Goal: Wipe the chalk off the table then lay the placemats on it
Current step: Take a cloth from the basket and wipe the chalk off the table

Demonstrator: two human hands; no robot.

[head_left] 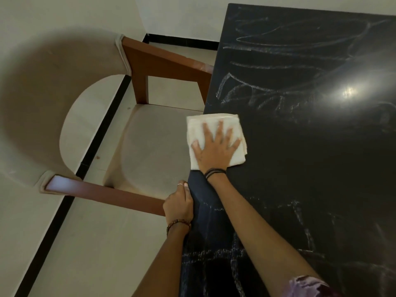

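1. The chair point(147, 144) stands at 9 o'clock, beside the table point(310, 168).
2. The left hand point(179, 205) curls over the table's edge, gripping it.
3. The right hand point(216, 146), fingers spread flat, presses the cloth point(214, 123) onto the table's left edge.
4. Chalk marks point(257, 91) lie at 12 o'clock from the cloth.

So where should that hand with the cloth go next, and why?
Probably away from the person, up the table: the right hand presses the white cloth flat at the table's left edge, and thick chalk scribbles lie just beyond it.
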